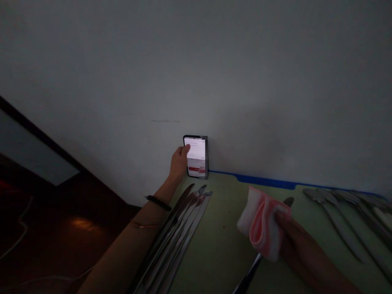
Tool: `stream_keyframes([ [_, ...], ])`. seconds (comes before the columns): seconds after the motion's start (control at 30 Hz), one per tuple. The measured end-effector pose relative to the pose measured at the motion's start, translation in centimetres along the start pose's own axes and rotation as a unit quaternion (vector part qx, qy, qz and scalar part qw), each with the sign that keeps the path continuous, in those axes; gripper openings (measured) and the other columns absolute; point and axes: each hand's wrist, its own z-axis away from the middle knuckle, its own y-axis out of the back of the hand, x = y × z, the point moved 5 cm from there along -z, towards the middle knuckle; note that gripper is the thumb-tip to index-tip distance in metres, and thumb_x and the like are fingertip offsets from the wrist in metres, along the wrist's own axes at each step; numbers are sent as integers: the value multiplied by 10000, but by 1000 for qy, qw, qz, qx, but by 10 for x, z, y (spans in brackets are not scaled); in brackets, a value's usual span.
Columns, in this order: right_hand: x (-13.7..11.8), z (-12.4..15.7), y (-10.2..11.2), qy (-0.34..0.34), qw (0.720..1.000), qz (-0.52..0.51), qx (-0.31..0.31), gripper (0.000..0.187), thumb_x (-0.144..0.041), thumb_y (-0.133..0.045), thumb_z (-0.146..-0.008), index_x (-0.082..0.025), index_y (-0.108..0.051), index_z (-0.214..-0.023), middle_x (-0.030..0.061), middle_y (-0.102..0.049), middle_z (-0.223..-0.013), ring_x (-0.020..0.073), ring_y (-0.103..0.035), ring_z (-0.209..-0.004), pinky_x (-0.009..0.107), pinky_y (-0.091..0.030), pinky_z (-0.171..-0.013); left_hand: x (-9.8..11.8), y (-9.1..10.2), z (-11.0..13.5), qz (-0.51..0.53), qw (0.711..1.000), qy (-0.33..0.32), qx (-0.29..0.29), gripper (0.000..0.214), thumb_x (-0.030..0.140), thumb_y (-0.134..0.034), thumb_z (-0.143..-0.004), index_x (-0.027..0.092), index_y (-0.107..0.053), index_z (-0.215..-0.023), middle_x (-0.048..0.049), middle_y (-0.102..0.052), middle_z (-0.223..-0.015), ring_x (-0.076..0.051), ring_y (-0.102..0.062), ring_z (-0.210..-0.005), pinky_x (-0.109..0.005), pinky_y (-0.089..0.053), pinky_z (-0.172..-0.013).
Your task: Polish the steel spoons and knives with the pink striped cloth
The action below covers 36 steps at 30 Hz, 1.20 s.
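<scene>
A: Head view, and the left hand (180, 159) is at the smartphone (195, 149); it grips the left edge, thumb over the lit screen, other fingers mostly hidden; the phone stands upright by the wall (196, 81).

B: And the right hand (295, 241)?

A: Closed on a folded pink-and-white cloth (263, 224); a metal utensil (249, 271) shows at both ends of it, over the green tabletop (220, 228); wrapped or merely covered, I can't tell!

B: Which way does it lie?

A: Long axis slanting, lower left to upper right; the right hand is right there, the left well apart, up and to the left; table knives (183, 241) lie beside the left forearm, spoons (314, 196) to the right of the cloth.
</scene>
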Motion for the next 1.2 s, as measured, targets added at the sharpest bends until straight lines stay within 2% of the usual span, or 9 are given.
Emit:
stream_keyframes([
  [0.2, 3, -1, 9, -24, 999, -10, 26, 321, -433, -669, -704, -188, -691, -911, 92, -699, -955, 255, -612, -994, 393, -439, -932, 2, 1, -1, 0, 1000, 19, 6, 436, 590, -438, -809, 197, -473, -624, 28, -462, -570, -139, -431, -542, -259, -333, -527],
  [0.5, 7, 1, 19, -56, 996, 12, 71, 341, -470, -697, -650, -187, -701, -842, 87, -709, -899, 261, -641, -908, 397, -471, -889, 8, 2, 2, -27, 999, 23, 9, 464, 613, -452, -800, 203, -421, -586, 47, -405, -537, -122, -390, -504, -251, -297, -498],
  [0.73, 4, 3, 18, -41, 995, 15, 84, 326, -460, -713, -630, -222, -693, -852, 76, -708, -834, 265, -642, -896, 409, -476, -878, 13, 1, 7, -61, 998, 5, 8, 432, 610, -559, -737, 179, -531, -751, -6, -560, -682, -153, -496, -601, -262, -354, -548],
  [0.93, 7, 0, 26, -41, 995, 30, 90, 313, -482, -705, -622, -211, -683, -778, 81, -704, -803, 250, -651, -741, 392, -529, -744, 13, 2, 6, -77, 997, -4, 8, 458, 630, -434, -806, 196, -479, -664, 14, -482, -590, -152, -460, -558, -267, -334, -521],
  [1.03, 7, 1, 25, -46, 995, 18, 89, 331, -493, -701, -623, -229, -682, -821, 75, -706, -836, 261, -651, -803, 399, -520, -789, 13, 2, 7, -79, 997, -12, 5, 451, 619, -431, -815, 194, -480, -672, 17, -481, -589, -148, -458, -551, -263, -333, -513],
  [1.2, 7, 2, 22, -66, 995, 9, 70, 340, -482, -689, -649, -223, -690, -868, 85, -705, -906, 272, -647, -882, 411, -497, -849, 13, 1, 11, -77, 996, -33, -10, 419, 589, -548, -762, 176, -531, -833, -24, -602, -743, -165, -542, -640, -262, -394, -563],
])
